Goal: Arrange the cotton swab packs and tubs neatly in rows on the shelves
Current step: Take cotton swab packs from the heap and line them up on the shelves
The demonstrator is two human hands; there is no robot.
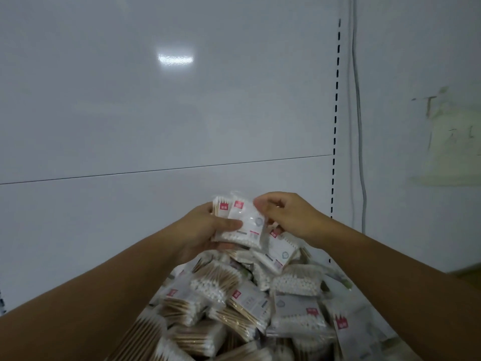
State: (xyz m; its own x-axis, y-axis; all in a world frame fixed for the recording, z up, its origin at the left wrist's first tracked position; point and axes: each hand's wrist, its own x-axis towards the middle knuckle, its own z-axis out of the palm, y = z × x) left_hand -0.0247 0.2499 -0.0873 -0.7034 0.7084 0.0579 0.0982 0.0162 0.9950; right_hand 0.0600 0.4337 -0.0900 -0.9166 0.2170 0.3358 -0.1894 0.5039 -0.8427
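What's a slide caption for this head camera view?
The left hand and right hand hold cotton swab packs above a loose pile before a white back panel.

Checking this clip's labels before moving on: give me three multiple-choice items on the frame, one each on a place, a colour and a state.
1. Where does the loose pile of swab packs lie?
A. upper frame
B. lower frame, centre
C. far left edge

2. What colour is the small label on the held packs?
A. green
B. blue
C. red

3. What is the left hand doing?
A. gripping a few packs
B. hanging idle
C. pressing flat on a wall

Answers:
1 B, the pile fills the bottom middle.
2 C, red squares show at the packs' upper corners.
3 A, its thumb and fingers wrap the packs, while the right hand pinches the front one.
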